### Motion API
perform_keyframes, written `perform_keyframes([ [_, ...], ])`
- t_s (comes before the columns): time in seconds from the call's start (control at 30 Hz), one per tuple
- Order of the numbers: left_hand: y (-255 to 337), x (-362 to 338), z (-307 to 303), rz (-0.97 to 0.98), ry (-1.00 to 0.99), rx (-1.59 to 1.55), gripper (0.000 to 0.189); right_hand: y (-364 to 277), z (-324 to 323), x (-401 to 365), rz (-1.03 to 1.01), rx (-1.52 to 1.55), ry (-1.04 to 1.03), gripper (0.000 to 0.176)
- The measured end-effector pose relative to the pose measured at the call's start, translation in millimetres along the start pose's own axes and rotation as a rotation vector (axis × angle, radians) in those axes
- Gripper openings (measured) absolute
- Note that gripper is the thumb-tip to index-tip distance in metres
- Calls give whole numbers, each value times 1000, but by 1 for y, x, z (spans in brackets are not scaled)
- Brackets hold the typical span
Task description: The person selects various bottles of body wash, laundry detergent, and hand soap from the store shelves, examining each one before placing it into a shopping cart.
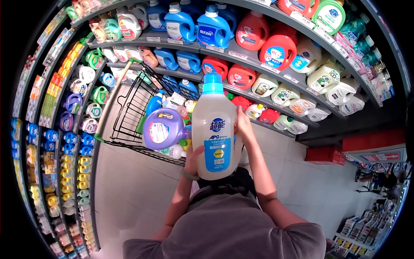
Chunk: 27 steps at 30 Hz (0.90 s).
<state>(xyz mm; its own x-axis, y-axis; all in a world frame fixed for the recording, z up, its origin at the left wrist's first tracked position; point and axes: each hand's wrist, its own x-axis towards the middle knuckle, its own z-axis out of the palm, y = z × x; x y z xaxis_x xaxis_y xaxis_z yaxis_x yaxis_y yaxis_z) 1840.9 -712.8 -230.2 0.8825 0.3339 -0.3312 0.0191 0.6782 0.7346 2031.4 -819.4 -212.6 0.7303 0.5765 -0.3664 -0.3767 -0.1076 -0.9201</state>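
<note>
"What hems things in, and where is there room?"

"The detergent shelving (194, 45) curves across the front, with red jugs (277, 48) among the stock close to its price-tagged edge. The widest room is over the tiled floor (129, 196), on either side of the person's grey shirt (241, 233)."

"And the shopping cart (98, 138)?"

"Between shelving and shirt, handle end to the left. Its near wire rim is the edge a bottle's base could catch on. By that rim a purple detergent jug (160, 131) sits tilted."

"Where's the bottle in hand?"

"The clear APG detergent bottle (215, 116) is held up in front of the body, roughly upright, in view across the cart's right end. I'd expect it to be heavy, though I can't read a fill level. Its walls probably give slightly when squeezed and could be slick; it's hardly fragile."

"Best hold?"

"One hand low, one higher, much as it is: the left hand (192, 162) at the lower side, the right hand (245, 127) at mid-height opposite."

"Fingers?"

"The right ones curl around the side, partly hidden. The left thumb presses the front; I can't tell how its other fingers lie."

"And the blue cap (213, 84)?"

"On the neck; likely a poor place to lift by."
</note>
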Motion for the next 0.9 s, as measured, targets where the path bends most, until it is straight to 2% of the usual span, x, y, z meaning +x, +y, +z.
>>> perform_keyframes([
  [0.07, 29, -13, 33, 127, 81, 622, 54, 6, 9, 8, 200, 344, 234, 56],
  [0.1, 49, -28, 62, 190, 125, 986, 58, 10, 22, 13, 240, 279, 351, 57],
  [0.17, 70, -52, 103, 336, 63, 1447, 56, 21, 36, 13, 224, 299, 344, 56],
  [0.2, 68, -54, 107, 335, 63, 1449, 56, 24, 38, 10, 212, 313, 323, 56],
  [0.27, 64, -60, 112, 450, -75, 1403, 47, 23, 36, 2, 199, 318, 268, 56],
  [0.3, 59, -58, 113, 440, -28, 1384, 39, 25, 29, -12, 186, 315, 239, 56],
  [0.4, 34, -51, 85, 479, -30, 1344, 34, 29, 12, -46, 149, 301, 182, 55],
  [0.43, 33, -50, 79, 479, -44, 1342, 34, 30, 6, -54, 136, 292, 165, 55],
  [0.5, 29, -52, 71, 359, -185, 1171, 34, 30, -7, -76, 108, 270, 141, 55],
  [0.6, 33, -53, 80, 336, -217, 1246, 36, 28, -24, -106, 70, 247, 108, 54],
  [0.73, 28, -50, 80, 346, -243, 1231, 37, 27, -40, -131, 37, 230, 84, 53],
  [0.9, 34, -49, 86, 398, -260, 1293, 29, 24, -51, -141, 16, 224, 80, 53],
])
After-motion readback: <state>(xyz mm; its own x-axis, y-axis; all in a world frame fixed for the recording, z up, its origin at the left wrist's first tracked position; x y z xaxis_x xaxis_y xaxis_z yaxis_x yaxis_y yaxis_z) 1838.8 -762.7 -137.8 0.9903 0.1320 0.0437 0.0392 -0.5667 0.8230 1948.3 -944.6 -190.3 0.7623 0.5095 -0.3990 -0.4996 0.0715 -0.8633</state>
